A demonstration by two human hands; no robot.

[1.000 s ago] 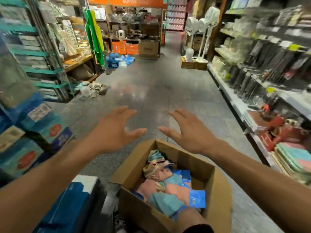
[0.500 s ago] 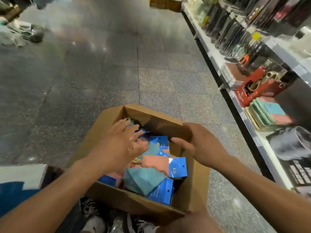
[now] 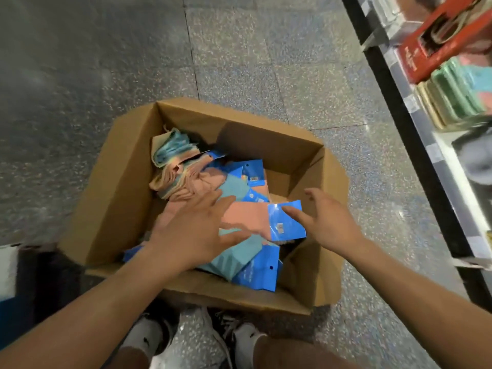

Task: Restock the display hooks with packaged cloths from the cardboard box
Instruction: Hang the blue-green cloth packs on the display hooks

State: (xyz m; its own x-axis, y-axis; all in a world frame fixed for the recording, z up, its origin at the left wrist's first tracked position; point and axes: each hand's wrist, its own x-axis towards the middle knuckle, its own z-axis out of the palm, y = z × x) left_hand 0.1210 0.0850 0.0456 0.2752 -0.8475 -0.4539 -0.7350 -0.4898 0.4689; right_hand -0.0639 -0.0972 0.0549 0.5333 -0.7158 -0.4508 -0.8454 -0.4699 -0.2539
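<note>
An open cardboard box (image 3: 119, 198) stands on the floor in front of my feet. It holds several packaged cloths, pink and teal, with blue header cards. My left hand (image 3: 194, 230) lies flat with spread fingers on the pile, over a pink cloth pack (image 3: 247, 215). That pack's blue card (image 3: 286, 222) is under the fingertips of my right hand (image 3: 324, 219), which is open inside the box's right half. A teal pack (image 3: 234, 259) lies below it near the front wall. No display hooks are in view.
A low store shelf (image 3: 431, 155) runs along the right edge, with a red boxed item (image 3: 439, 43) and stacked green and pink cloth packs (image 3: 458, 94). Speckled stone floor lies beyond and left of the box. My shoes are just behind the box.
My view has tilted down from the aisle to the box. Both hands dropped from above the box into it; the left now rests on the pile, the right reaches the blue card.
</note>
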